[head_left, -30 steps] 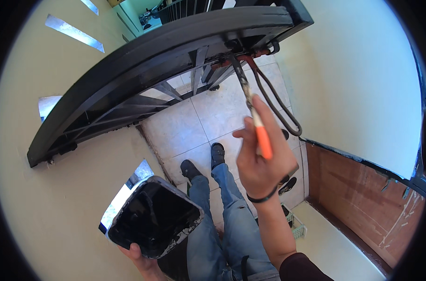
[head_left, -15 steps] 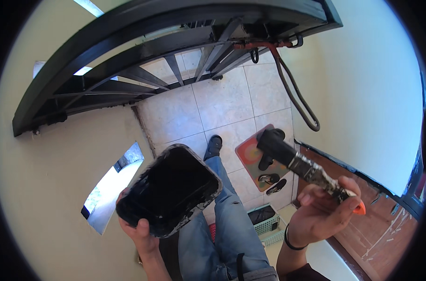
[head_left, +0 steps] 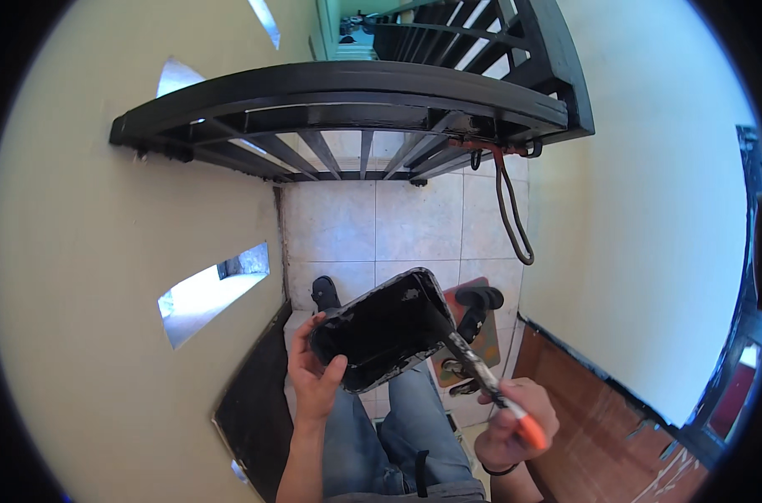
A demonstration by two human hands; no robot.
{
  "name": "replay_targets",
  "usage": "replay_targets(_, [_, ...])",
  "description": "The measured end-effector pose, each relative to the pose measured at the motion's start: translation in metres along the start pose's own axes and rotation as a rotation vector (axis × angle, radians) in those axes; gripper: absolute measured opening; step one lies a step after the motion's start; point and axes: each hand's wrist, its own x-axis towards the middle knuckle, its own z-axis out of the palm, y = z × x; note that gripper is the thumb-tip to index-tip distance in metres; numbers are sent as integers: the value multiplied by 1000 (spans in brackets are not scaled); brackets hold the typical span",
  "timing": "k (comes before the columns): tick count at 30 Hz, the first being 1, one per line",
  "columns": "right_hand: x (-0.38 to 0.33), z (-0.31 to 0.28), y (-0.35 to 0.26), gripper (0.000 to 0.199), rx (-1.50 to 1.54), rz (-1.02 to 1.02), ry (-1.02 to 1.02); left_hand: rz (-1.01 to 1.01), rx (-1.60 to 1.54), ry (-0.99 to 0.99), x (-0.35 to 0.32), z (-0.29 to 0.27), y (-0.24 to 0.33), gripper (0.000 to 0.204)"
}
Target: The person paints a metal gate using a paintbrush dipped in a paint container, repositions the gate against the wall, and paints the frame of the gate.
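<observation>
My left hand (head_left: 316,369) grips the left end of a black paint tray (head_left: 379,335), thumb over its rim and fingers behind. Black wet paint coats the inside, and dried pale and dark flecks cover the rim. In my right hand (head_left: 522,419) is a paintbrush (head_left: 479,369) with an orange-tipped, paint-smeared handle. Its dark bristle end reaches over the right edge of the tray; against the black paint I cannot tell whether it touches. Both are held above my legs.
A black metal gate (head_left: 339,92) with slats stands ahead, a long looped handle (head_left: 513,214) hanging from its red bolt. Sandals (head_left: 479,299) lie on a mat (head_left: 484,352) on the tiled floor (head_left: 414,218). A dark panel (head_left: 255,411) leans at the left wall; a brown surface (head_left: 582,402) lies right.
The brush has come left and down to the tray, its bristle end now over the tray's edge. The tray has shifted right and turned. My view has swung, showing more beyond the gate.
</observation>
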Motion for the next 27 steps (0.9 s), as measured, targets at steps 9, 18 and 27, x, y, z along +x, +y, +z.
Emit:
replay_targets(9, [8, -47, -15, 41, -127, -291, -552, 42, -129, 142, -48, 36, -16, 71])
replay_targets(18, [-23, -42, -11, 42, -105, -424, -686, 142, -207, 269, -101, 33, -28, 72])
replay_targets(27, [-93, -48, -17, 42, -52, -546, -743, 203, -218, 411, -179, -8, -53, 68])
